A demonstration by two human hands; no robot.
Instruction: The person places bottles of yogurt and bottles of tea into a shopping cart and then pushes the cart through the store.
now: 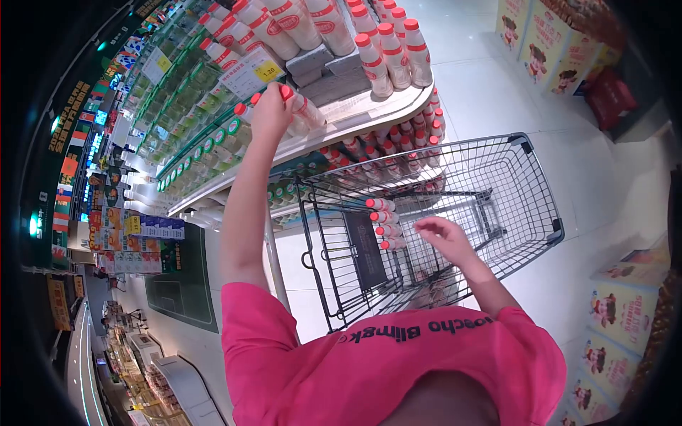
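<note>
On shelf, bottle tilted, cap leftward.

— Shopping cart: bare metal wire, thin, dully shining. Black plastic on corners and child-seat flap.
— Bottles: cloudy white plastic, smooth; glossy red caps, printed film labels.
— Shelf edge: pale, smooth, faintly glossy. Price tag: matt paper.
— Floor: polished, reflective. Pink shirt: matt cloth.
</note>
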